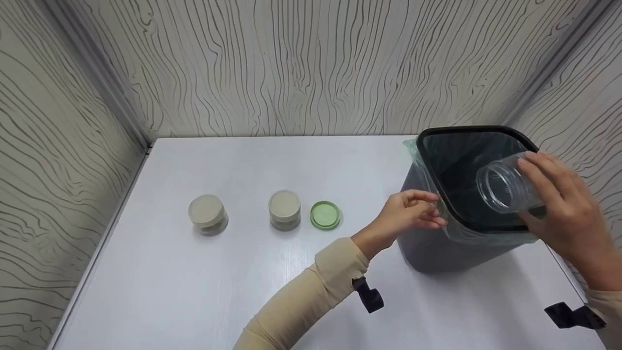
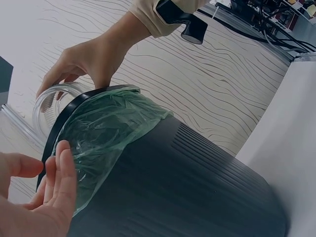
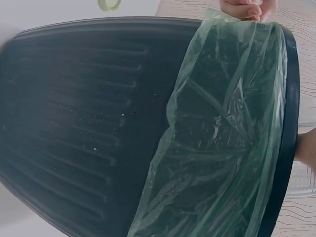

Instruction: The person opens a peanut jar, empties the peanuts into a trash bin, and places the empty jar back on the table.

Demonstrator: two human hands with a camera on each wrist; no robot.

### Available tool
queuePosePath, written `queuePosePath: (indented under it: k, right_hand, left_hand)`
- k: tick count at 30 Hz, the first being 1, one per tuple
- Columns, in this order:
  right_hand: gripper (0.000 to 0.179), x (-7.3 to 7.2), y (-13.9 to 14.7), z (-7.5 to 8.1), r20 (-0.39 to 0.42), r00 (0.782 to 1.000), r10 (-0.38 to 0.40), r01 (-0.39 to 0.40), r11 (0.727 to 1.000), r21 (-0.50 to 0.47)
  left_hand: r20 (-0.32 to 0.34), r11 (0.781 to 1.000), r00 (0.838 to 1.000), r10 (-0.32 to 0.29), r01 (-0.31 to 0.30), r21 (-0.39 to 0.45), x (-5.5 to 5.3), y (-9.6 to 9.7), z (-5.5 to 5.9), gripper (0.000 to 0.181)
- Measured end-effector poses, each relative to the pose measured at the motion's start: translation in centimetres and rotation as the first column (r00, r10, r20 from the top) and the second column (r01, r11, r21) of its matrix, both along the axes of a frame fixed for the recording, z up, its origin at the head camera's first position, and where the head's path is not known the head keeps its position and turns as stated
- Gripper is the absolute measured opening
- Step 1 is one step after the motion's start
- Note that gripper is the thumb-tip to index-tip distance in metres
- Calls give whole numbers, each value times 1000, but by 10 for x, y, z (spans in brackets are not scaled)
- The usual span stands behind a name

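A clear jar [image 1: 500,189], without a lid, lies tilted over the mouth of a dark trash bin [image 1: 432,253], its round opening turned toward the left. My right hand [image 1: 566,209] grips the jar from its right side, the thumb low near the bin's rim. At the bin's left edge is my left hand [image 1: 401,214], empty, its fingers loosely extended right beside the rim. A green plastic liner [image 2: 106,123] folds over that rim, and the left fingertips overlap it in the left wrist view.
Left of the bin, a green round lid [image 1: 324,215] lies flat on the white table [image 1: 233,301]. Two small jars with beige lids stand farther left, one jar [image 1: 285,206] near the lid and another jar [image 1: 206,212] beyond it. Patterned walls [image 1: 282,68] enclose the table.
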State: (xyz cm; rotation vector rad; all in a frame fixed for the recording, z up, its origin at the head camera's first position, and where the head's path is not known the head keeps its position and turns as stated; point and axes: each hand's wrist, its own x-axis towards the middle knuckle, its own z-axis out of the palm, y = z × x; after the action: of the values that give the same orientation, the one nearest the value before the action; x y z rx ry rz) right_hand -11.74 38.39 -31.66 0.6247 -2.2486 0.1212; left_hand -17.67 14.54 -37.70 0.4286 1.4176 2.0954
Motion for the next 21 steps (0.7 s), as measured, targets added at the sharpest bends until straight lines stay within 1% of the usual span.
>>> queuePosePath:
  k: [6, 9, 12, 17, 21]
  right_hand:
    - [105, 1, -1, 1, 33, 999, -17, 19, 998, -61]
    - [105, 2, -2, 1, 43, 999, -17, 21, 996, -90]
    - [108, 2, -3, 2, 55, 998, -25, 30, 995, -95]
    - [110, 2, -5, 3, 76, 996, -51, 58, 993, -103]
    - [109, 3, -6, 4, 90, 995, -44, 57, 987, -147]
  left_hand:
    - [12, 1000, 1000, -2, 2, 1, 2, -7, -7, 28]
    - [-2, 1000, 1000, -1, 1, -6, 4, -10, -15, 30]
    - [-22, 1000, 1000, 1, -1, -5, 6, -13, -22, 31]
    - [-48, 1000, 999, 10, -11, -13, 10, -19, -28, 29]
    - [-71, 999, 997, 11, -14, -45, 10, -23, -34, 29]
